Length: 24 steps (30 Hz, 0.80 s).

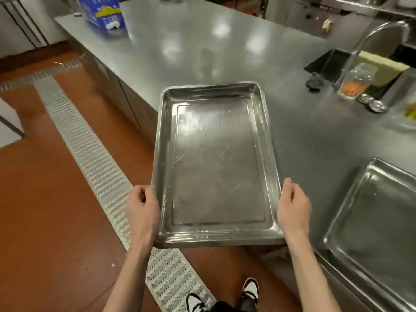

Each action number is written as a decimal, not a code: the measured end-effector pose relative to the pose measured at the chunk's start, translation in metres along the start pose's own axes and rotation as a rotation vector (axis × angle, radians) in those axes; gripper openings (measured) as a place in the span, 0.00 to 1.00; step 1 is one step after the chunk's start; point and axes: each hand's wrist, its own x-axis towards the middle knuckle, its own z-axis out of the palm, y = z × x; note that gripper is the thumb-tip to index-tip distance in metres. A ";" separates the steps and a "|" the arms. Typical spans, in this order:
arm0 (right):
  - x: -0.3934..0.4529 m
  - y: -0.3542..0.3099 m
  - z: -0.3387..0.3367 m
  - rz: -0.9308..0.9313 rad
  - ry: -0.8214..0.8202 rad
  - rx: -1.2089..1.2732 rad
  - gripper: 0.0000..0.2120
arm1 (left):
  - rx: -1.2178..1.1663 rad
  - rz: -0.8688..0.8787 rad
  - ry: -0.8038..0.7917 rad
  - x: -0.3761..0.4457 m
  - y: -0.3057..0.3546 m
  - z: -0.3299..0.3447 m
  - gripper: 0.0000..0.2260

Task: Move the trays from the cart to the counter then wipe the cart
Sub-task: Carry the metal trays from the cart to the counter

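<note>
1. Biggest thing I'm looking at is the steel counter (202, 41); it fills the top and right of the view, and the cart isn't in shot at all, so I can't say how many trays are left on it or whether any wiping has started; my guess is wiping is all still to do.
2. Trays: I count two; one tray (216, 163) is in hand, its far half over the counter edge and its near end out over the floor, looks not yet set down; a second tray (378, 226) already lies on the counter at the right.
3. Hands, two; left hand (141, 210) and right hand (293, 208) each grip a long rim near the near corners, fingers curled around the edge, thumbs on top.
</note>
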 end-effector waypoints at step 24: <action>0.031 0.158 -0.230 0.283 0.479 -0.063 0.13 | 0.078 0.182 -0.630 -0.135 0.066 0.246 0.07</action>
